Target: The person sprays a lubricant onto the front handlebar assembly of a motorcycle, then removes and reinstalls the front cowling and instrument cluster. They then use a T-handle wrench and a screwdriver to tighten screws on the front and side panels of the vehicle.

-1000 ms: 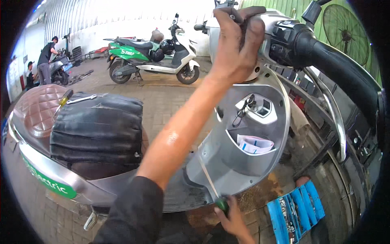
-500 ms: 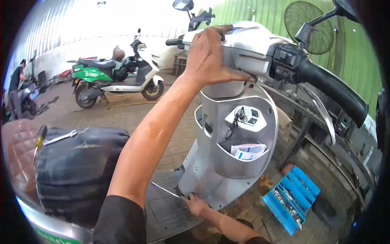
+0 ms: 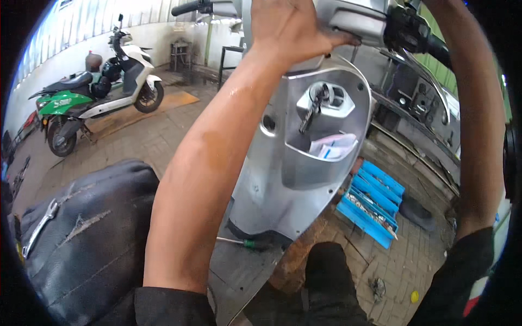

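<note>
My left hand (image 3: pixel 288 30) is closed over the grey handlebar cover (image 3: pixel 359 24) of a silver scooter, thumb pressed along its lower edge; the fingertips are cut off at the top. My right forearm (image 3: pixel 478 108) reaches up past the black right grip (image 3: pixel 438 51), and the hand itself lies beyond the upper edge. Below the cover, a key bunch (image 3: pixel 311 111) hangs from the ignition panel (image 3: pixel 340 106). Folded papers (image 3: pixel 337 146) sit in the front pocket. A screwdriver (image 3: pixel 249 244) with a green handle lies on the footboard at the base of the leg shield (image 3: pixel 261 195).
On the torn black seat (image 3: pixel 103 233) at left rests a wrench (image 3: pixel 41 228). An open blue toolbox (image 3: pixel 375 204) with loose small parts stands on the paving at right. Another scooter (image 3: pixel 98 100), green and white, is parked at far left. A metal bench (image 3: pixel 405 108) runs behind.
My right hand has left the screwdriver at the footboard and risen out of view at upper right. My left hand stays on the cover. The view has tilted downward.
</note>
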Motion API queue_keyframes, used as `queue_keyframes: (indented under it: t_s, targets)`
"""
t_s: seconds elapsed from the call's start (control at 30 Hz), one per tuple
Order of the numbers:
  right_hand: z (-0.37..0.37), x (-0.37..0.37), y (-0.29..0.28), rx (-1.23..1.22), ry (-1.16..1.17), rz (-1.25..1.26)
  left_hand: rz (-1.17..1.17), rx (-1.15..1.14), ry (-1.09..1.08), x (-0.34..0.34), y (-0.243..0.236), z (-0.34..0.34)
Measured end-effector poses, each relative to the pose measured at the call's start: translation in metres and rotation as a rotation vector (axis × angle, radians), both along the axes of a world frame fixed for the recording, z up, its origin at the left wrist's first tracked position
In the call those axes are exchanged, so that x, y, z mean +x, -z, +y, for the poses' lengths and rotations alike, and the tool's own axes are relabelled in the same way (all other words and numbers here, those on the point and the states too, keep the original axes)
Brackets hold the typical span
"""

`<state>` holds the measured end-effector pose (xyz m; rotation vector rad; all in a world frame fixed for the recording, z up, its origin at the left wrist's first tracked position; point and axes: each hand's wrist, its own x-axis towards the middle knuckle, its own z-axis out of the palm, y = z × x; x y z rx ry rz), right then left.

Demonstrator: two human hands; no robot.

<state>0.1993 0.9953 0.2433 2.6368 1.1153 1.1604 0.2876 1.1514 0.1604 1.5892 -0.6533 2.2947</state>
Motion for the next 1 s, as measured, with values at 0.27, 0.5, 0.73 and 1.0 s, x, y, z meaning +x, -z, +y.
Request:
queue_keyframes:
  t_s: [0.27,0.5,0.73,1.0]
  targets:
    - [0.025,0.095,-0.007,-0.035,0.345,0.510,0.112,-0.005,-0.012,-0.011,0.014,0.012]
    - [0.029,0.095,-0.037,0.007,0.342,0.456,0.139,0.001,0.003,-0.020,0.008,0.008]
    - [0.059,0.074,-0.058,0.131,0.363,0.236,0.176,-0.113,-0.050,-0.017,0.011,0.013]
    - [0.074,0.028,-0.040,0.154,0.226,-0.225,0.048,-0.137,0.083,0.014,0.029,0.008]
